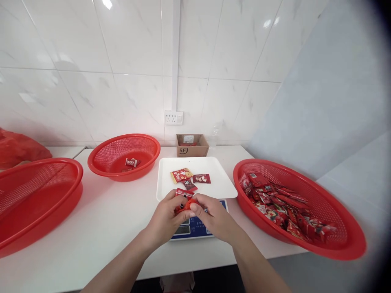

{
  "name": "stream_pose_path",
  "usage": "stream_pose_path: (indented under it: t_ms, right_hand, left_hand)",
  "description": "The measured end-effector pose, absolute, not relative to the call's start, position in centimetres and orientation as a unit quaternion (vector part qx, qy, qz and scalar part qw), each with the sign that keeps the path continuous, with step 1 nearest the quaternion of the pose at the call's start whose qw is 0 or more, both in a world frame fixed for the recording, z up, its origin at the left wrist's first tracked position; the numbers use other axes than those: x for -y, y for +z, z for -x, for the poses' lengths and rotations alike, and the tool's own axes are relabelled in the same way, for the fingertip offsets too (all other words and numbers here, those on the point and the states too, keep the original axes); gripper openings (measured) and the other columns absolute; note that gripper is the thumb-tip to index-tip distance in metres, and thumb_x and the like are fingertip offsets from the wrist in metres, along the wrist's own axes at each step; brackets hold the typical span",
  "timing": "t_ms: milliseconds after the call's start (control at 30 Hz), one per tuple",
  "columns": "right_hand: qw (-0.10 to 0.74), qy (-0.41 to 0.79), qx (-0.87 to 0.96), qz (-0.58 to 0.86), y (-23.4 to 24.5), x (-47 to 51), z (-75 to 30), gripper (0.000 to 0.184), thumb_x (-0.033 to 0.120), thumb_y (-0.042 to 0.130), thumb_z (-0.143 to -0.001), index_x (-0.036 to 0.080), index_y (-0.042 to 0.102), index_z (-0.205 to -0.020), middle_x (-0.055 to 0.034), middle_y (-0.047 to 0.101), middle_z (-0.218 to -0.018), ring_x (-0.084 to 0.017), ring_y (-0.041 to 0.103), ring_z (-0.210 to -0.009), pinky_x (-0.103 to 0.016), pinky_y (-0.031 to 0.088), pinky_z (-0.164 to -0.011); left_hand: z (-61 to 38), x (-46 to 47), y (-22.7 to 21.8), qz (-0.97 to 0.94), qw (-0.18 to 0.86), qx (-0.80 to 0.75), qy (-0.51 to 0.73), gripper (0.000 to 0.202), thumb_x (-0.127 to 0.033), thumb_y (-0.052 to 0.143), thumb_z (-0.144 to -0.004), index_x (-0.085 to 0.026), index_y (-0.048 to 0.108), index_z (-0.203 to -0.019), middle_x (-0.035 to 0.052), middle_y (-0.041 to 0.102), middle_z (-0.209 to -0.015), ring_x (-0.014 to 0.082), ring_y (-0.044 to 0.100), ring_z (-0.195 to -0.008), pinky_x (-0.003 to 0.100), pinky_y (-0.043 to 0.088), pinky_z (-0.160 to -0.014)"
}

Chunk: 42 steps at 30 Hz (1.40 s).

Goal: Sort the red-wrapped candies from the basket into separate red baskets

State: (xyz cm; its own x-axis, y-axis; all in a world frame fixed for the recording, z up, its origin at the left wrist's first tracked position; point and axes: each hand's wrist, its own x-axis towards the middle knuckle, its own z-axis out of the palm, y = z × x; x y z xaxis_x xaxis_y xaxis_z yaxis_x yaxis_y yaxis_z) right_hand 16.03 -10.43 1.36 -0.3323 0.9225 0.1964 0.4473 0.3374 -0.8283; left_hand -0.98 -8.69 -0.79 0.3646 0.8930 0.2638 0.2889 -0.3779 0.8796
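Observation:
Both my hands meet over the front of a digital scale point(200, 230), in front of its white weighing tray point(210, 166). My left hand point(165, 213) is closed around a red snack packet point(184, 193), whose printed top shows above the fingers. Against it, my right hand point(215, 215) pinches a crumpled orange-red piece point(190, 203), its kind partly hidden by the fingers. Beyond the hands, on the tray, lie a red and yellow packet point(181, 175), a dark red packet point(203, 178) and a small brownish packet point(190, 185).
On the right, a tilted red basket point(345, 228) holds many red packets point(281, 203). A red basket point(104, 156) with a few packets stands back left; another red basket point(73, 179) is at far left, near a red bag point(21, 146). A cardboard box point(195, 151) sits behind the tray.

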Motion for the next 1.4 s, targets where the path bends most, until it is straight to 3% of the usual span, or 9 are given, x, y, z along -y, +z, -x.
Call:
stream_pose_path:
  t_ms: [100, 267, 400, 633, 933, 1233, 1400]
  right_hand:
    - [0.362, 0.382, 0.713, 0.464, 0.5, 10.2, -16.1, 0.041, 0.053, 0.038, -0.089, 0.020, 0.041, -0.065, 0.0043, 0.039, -0.061, -0.011, 0.036, -0.058, -0.023, 0.030, -0.053]
    - [0.416, 0.403, 0.660, 0.479, -0.5, 10.7, -16.4, 0.042, 0.055, 0.038, -0.089, 0.020, 0.046, -0.067, 0.0025, 0.047, -0.062, -0.012, 0.043, -0.060, -0.024, 0.033, -0.056]
    - [0.420, 0.438, 0.653, 0.453, -0.9, 11.3, -16.1, 0.041, 0.058, 0.045, -0.084, 0.019, 0.046, -0.068, 0.0031, 0.044, -0.063, -0.011, 0.040, -0.059, -0.023, 0.033, -0.054]
    - [0.432, 0.388, 0.660, 0.476, -0.6, 11.5, -15.5, 0.041, 0.053, 0.045, -0.085, 0.020, 0.041, -0.062, 0.0037, 0.039, -0.058, -0.010, 0.034, -0.056, -0.023, 0.030, -0.053]
    - [0.543, 0.293, 0.534, 0.577, -1.2, 10.0, -19.4, 0.044, 0.057, 0.050, -0.081, 0.020, 0.043, -0.058, 0.0031, 0.043, -0.053, -0.011, 0.042, -0.052, -0.024, 0.036, -0.051]
    - [0.536, 0.206, 0.556, 0.602, -1.4, 7.1, -20.4, 0.045, 0.054, 0.050, -0.081, 0.021, 0.037, -0.053, 0.0044, 0.037, -0.052, -0.011, 0.037, -0.052, -0.024, 0.033, -0.050]
    - [0.466, 0.147, 0.601, 0.632, -2.4, 6.2, -20.5, 0.047, 0.055, 0.046, -0.084, 0.021, 0.036, -0.053, 0.0049, 0.038, -0.049, -0.011, 0.036, -0.049, -0.024, 0.028, -0.048]
  left_hand:
    - [0.5, 8.6, -0.7, -0.746, 0.372, -0.400, 0.383, 0.026, -0.043, 0.063, -0.077, -0.019, 0.059, -0.068, 0.0016, 0.049, -0.079, 0.0133, 0.045, -0.066, 0.024, 0.037, -0.057]
    - [0.4, 9.3, -0.7, -0.741, 0.399, -0.389, 0.374, 0.031, -0.043, 0.049, -0.087, -0.019, 0.058, -0.071, 0.0019, 0.048, -0.077, 0.0140, 0.045, -0.068, 0.025, 0.039, -0.060]
    - [0.5, 9.9, -0.8, -0.741, 0.419, -0.373, 0.369, 0.036, -0.043, 0.042, -0.090, -0.018, 0.056, -0.068, 0.0028, 0.047, -0.077, 0.0143, 0.046, -0.068, 0.025, 0.039, -0.061]
    - [0.6, 10.3, -0.6, -0.742, 0.410, -0.360, 0.389, 0.037, -0.040, 0.035, -0.093, -0.020, 0.054, -0.070, 0.0037, 0.047, -0.080, 0.0150, 0.047, -0.070, 0.027, 0.041, -0.063]
    - [3.4, 10.4, -0.2, -0.674, 0.346, -0.427, 0.494, 0.034, -0.043, 0.044, -0.089, -0.020, 0.061, -0.069, 0.0031, 0.053, -0.074, 0.0155, 0.050, -0.065, 0.026, 0.042, -0.057]
    - [6.0, 10.3, 0.1, -0.590, 0.378, -0.496, 0.513, 0.039, -0.054, 0.047, -0.084, -0.021, 0.058, -0.066, 0.0016, 0.056, -0.067, 0.0151, 0.048, -0.060, 0.026, 0.040, -0.055]
    - [6.4, 10.4, 0.2, -0.584, 0.381, -0.509, 0.505, 0.041, -0.057, 0.048, -0.082, -0.021, 0.058, -0.065, 0.0007, 0.055, -0.065, 0.0147, 0.046, -0.058, 0.026, 0.039, -0.054]
